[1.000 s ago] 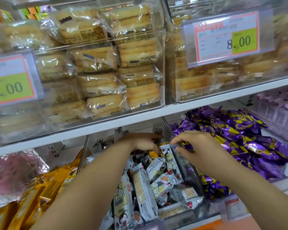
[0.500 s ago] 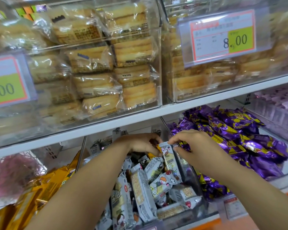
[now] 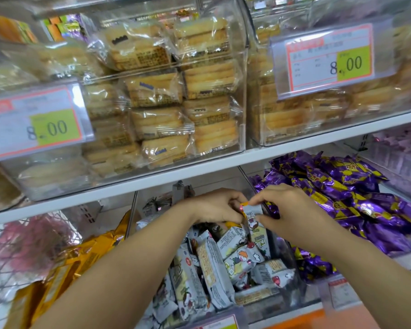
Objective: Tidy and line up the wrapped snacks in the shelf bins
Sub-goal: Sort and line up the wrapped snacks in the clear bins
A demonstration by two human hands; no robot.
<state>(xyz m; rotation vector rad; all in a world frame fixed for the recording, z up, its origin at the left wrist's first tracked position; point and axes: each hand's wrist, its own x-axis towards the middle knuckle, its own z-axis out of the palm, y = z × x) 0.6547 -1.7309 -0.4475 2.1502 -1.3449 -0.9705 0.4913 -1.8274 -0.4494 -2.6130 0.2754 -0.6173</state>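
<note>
Held packet: one white cartoon-printed packet [image 3: 252, 218] was found upright at the back of the middle bin [image 3: 278, 305] on the lower shelf, raised above the others.
Left hand [image 3: 217, 208]: fingers were curled and the packet's top left corner was pinched.
Right hand [image 3: 287, 210]: the packet's top and right edge were pinched between thumb and forefinger.
Bin contents: the loose white packets [image 3: 214, 269] were noted lying at mixed angles, some on edge, some flat, not lined up.
Right neighbour: purple wrapped snacks [image 3: 342, 193] were seen heaped, just beside the right hand, behind a clear divider.
Left neighbour: yellow packets [image 3: 64, 269] were recorded leaning in the next compartment.
Shelf board [image 3: 152, 184]: a white board was observed directly above both hands.
Upper shelf: clear bins holding stacked wrapped biscuits [image 3: 183, 96] were noted.
Price tags: two tags were read as 8.00, one at left [image 3: 33, 124] and one at right [image 3: 328, 58].
</note>
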